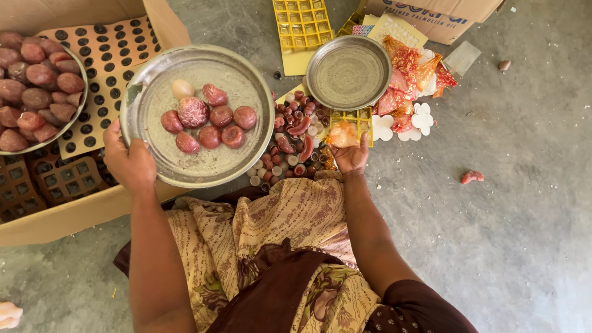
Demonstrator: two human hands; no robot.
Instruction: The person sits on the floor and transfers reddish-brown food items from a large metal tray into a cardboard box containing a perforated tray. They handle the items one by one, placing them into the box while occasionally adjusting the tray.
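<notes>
My patterned skirt (265,246) fills the space nearest me, spread over my knees, and both my forearms run out over it toward the big steel plate (197,114), which I take as my landmark.

My left hand (129,163) grips the near-left rim of that plate, thumb up over the edge and fingers underneath, so it is closed on the rim. The plate hangs above the flap of the cardboard box (74,213), roughly level. On it lies a cluster of reddish-brown balls (209,120), bunched at its centre, with one pale ball (182,88) on the far side of them.

To the right of the plate, my right hand (350,154) is down on the floor, fingers curled around a small pale orange lump (342,134); I cannot tell how firmly I hold it, as my knuckles hide the grip. Between that hand and the plate lies a heap of small red and white caps (290,145). Beyond it, to the plate's far right, sits a smaller empty steel dish (348,72), with crumpled orange wrappers (410,77) just past it. To the plate's left, a bowl of more brown balls (37,92) rests in the box.

To do this well, I judge I should keep the plate flat so the balls do not roll to the rim, hold my left wrist straight, and lift the lump cleanly without dragging caps along.
</notes>
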